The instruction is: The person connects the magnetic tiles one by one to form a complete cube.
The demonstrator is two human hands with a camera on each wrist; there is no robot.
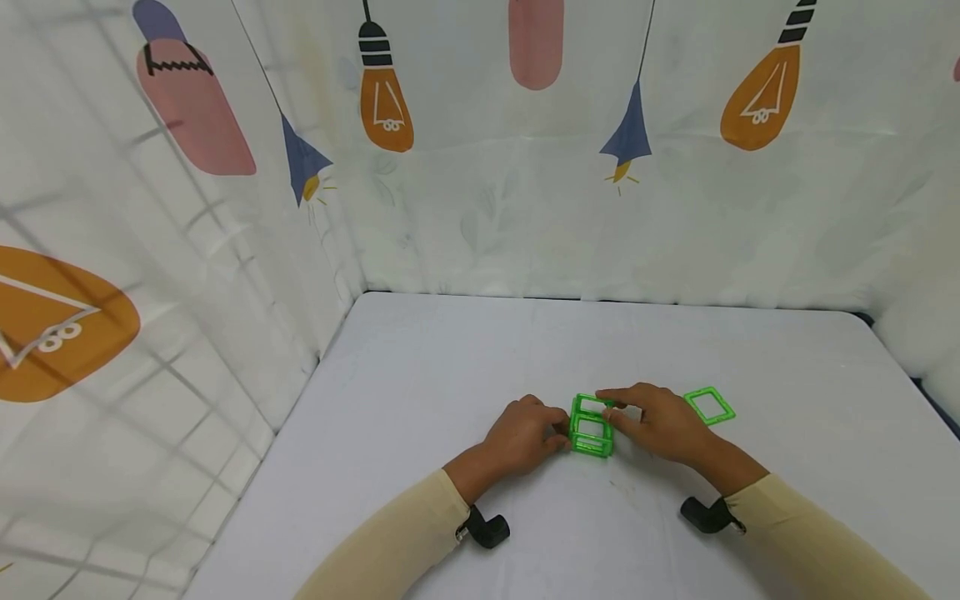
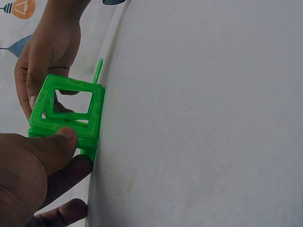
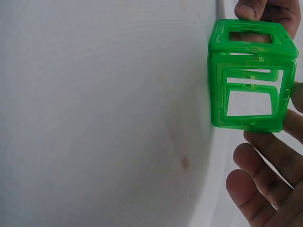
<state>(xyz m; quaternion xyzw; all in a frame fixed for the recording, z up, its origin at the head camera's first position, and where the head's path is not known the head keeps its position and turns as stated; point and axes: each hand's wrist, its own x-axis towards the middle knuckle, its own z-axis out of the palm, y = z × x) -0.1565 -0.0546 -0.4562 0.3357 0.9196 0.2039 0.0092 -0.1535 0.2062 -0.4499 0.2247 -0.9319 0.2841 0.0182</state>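
Two hands bracket a green cube [image 1: 591,427] of open square frames that stands on the table [image 1: 450,392]. The left hand [image 1: 525,433] pinches its near left side, thumb [image 2: 59,142] pressed flat on a frame, likely to steady it. The right hand [image 1: 660,421] curls over the far side, a fingertip [image 3: 251,8] on the top frame, apparently to seat it. One loose green square frame [image 1: 708,406] lies flat just beyond the right hand, within easy reach. Printed curtains [image 1: 525,167] wall the table.
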